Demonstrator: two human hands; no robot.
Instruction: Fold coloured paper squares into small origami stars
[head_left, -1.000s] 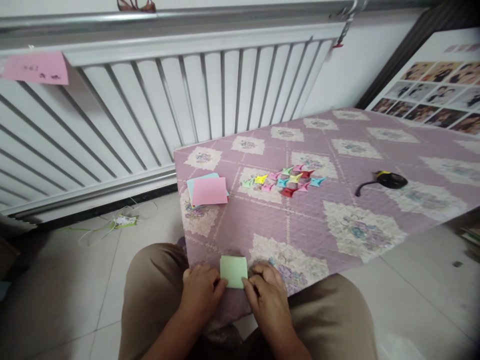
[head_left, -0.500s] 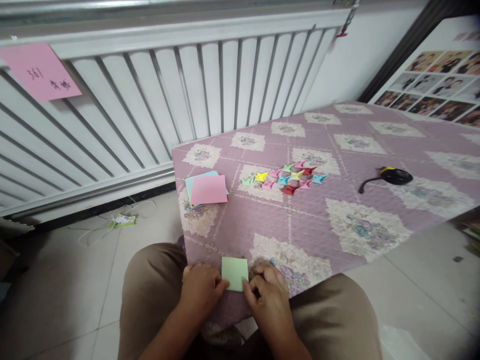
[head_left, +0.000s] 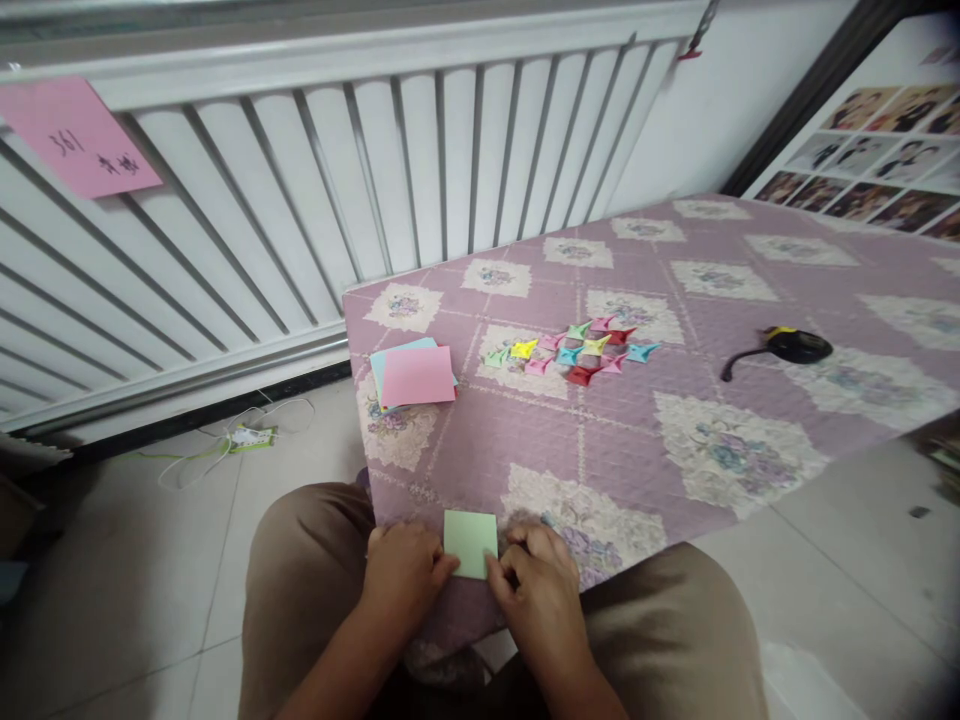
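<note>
A small green paper square [head_left: 470,541] lies at the near edge of the purple quilted table cover [head_left: 645,420]. My left hand [head_left: 405,575] pinches its lower left corner with curled fingers. My right hand [head_left: 536,595] pinches its lower right corner, fingers also curled. Further back, a stack of paper squares with a pink sheet on top [head_left: 416,375] lies at the left. A cluster of several small folded paper pieces in mixed colours [head_left: 574,352] sits mid-table.
A black tape measure with a strap [head_left: 787,347] lies at the right. A white radiator [head_left: 300,210] with a pink note [head_left: 79,140] stands behind. A photo sheet [head_left: 870,150] leans at the far right. Cords [head_left: 240,440] lie on the tiled floor.
The view has tilted slightly; my hands and the green paper have hardly moved.
</note>
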